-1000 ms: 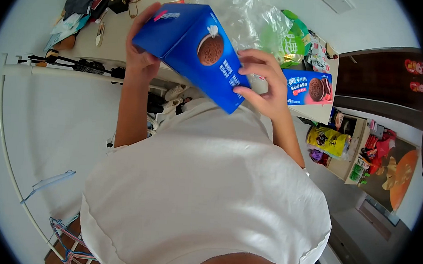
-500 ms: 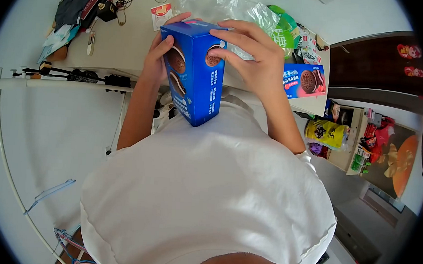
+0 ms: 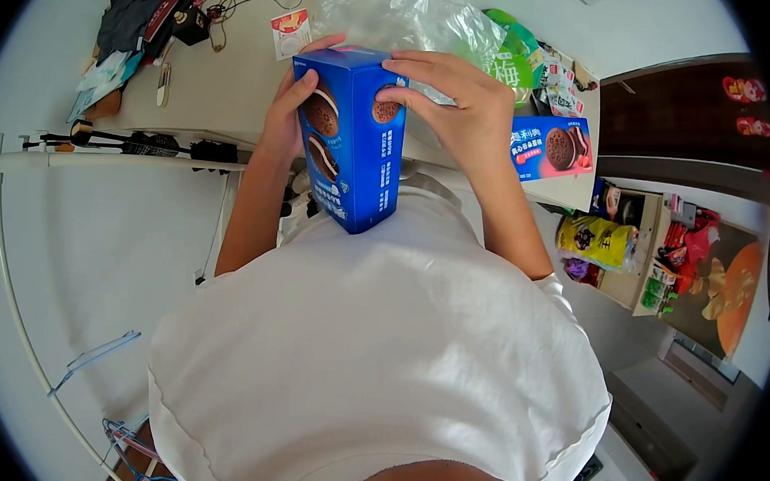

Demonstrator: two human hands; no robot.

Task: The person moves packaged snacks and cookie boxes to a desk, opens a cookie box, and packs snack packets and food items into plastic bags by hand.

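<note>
A tall blue cookie box (image 3: 373,174) with sandwich cookies printed on it stands upright in front of my white shirt, close to my chest. My left hand (image 3: 285,115) grips its left side, the thumb on the printed face and the other fingers partly hidden behind. On the upper right, my right hand (image 3: 470,100) holds the box with its thumb on the narrow side near a pictured cookie, fingers along the top edge. A second, blue and pink cookie box (image 3: 528,152) lies on the desk right of my right wrist.
Across the desk (image 3: 218,89) lie a clear plastic bag (image 3: 390,12), a green snack bag (image 3: 512,67), small packets (image 3: 562,91), a red and white card (image 3: 290,32), and dark pouches (image 3: 129,22) with cables. A shelf with a yellow bag (image 3: 596,242) stands at the right.
The box and both hands have shifted very slightly, with the box turned a touch. My grip on it looks the same.
</note>
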